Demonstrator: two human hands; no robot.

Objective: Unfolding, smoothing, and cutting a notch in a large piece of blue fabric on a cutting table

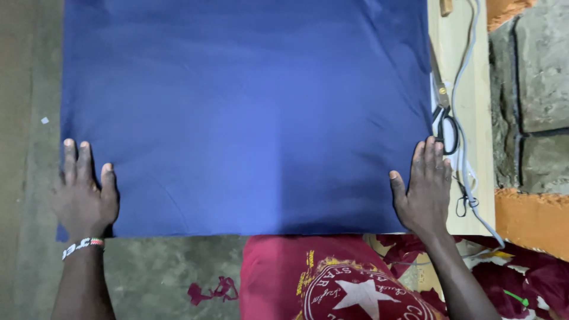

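Note:
A large sheet of dark blue cloth (249, 112) lies spread flat over a wooden table (474, 112), covering most of the view. My left hand (83, 192) lies palm down on the cloth's near left corner, fingers apart. My right hand (427, 189) presses flat on the near right corner, fingers pointing away from me. Neither hand holds anything. A beaded band circles my left wrist.
Black-handled scissors (444, 118) and a grey cord (465, 89) lie on the bare table strip right of the cloth, just beyond my right fingertips. A rough stone wall (539, 89) stands at the right. Concrete floor (160, 266) with red scraps (213, 290) shows below left.

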